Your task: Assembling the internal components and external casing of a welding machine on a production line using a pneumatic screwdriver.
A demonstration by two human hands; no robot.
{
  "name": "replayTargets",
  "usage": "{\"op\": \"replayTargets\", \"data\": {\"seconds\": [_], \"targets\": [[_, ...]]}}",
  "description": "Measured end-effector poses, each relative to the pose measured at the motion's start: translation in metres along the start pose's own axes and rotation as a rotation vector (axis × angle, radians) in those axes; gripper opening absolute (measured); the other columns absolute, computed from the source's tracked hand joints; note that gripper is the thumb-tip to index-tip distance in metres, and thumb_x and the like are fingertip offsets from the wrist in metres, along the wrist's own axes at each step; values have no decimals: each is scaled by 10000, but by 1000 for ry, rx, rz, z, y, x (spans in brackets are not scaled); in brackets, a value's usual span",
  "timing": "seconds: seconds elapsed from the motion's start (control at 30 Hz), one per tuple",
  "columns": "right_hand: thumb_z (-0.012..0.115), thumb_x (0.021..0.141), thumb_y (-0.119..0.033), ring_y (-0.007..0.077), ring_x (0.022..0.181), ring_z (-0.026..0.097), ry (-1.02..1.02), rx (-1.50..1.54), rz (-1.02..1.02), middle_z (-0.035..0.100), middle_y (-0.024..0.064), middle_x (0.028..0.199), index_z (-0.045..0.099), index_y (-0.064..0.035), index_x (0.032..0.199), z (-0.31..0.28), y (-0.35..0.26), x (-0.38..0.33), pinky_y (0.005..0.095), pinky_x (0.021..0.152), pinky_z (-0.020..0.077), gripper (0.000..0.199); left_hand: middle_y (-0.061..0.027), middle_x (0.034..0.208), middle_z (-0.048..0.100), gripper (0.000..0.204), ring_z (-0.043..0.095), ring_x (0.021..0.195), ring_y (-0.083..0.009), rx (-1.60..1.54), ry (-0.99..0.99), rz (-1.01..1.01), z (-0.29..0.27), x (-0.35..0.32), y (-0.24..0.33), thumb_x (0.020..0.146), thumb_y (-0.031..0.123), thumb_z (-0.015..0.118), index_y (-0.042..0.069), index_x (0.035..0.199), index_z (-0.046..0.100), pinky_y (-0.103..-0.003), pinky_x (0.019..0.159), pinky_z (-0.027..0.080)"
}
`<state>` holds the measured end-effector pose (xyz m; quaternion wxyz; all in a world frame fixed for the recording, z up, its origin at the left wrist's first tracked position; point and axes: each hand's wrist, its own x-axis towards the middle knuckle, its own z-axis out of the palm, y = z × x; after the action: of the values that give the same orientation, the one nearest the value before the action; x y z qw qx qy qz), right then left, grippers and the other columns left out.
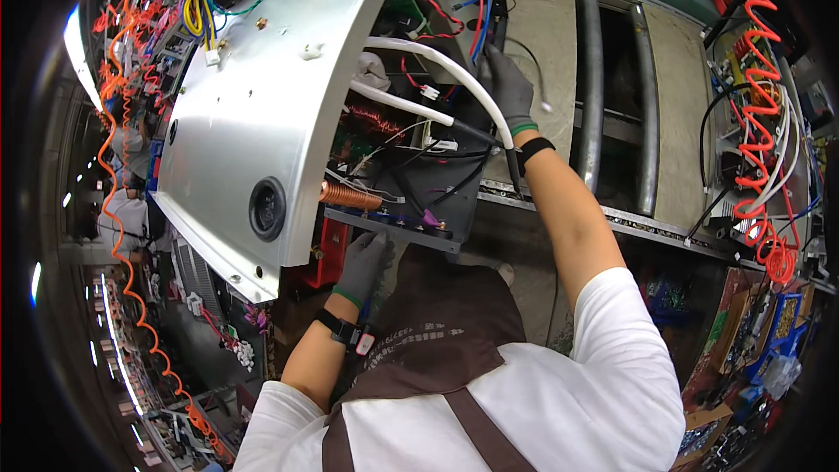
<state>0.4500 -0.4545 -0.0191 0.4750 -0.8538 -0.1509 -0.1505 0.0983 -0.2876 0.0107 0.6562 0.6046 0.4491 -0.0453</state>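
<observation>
A large open machine housing with a silver sheet-metal cover (pixel 236 114) stands before me, tilted in view. Its open side shows wires, a copper coil (pixel 351 196) and a dark metal panel (pixel 459 188). My right hand (pixel 509 86), in a grey glove, is closed at the far right edge of that panel; some fingers are hidden. Two thick white cables (pixel 437 61) run out of the housing towards my right wrist. My left hand (pixel 360 267), also gloved, is curled below the near edge of the panel, beside a red part (pixel 329 253). What its fingers hold is hidden.
Metal rollers (pixel 592 87) lie in a conveyor frame to the right. Coiled red air hoses (pixel 759 122) hang at the far right, an orange hose (pixel 116 210) at the left. A blue parts bin (pixel 778 336) stands at lower right. People (pixel 127 218) are at the far left.
</observation>
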Motion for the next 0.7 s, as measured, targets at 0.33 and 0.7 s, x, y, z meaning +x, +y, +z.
{"op": "replayTargets", "data": {"seconds": [0.33,0.7], "targets": [[633,861,-374,337,1132,589,-458,-514,294,585,151,1213,523,-58,1325,-24,24,0,454,907,507,572,-51,990,664,305,621,804,-120,124,-32,30,-7,13,3,948,231,633,7,1155,625,-264,676,503],[645,905,-205,370,882,643,-16,125,7,645,167,954,637,-105,1143,-59,-18,-125,448,743,514,259,-89,1006,690,312,638,913,-143,444,-119,400,-21,12,-1,940,200,627,-35,1145,650,-277,783,516]]}}
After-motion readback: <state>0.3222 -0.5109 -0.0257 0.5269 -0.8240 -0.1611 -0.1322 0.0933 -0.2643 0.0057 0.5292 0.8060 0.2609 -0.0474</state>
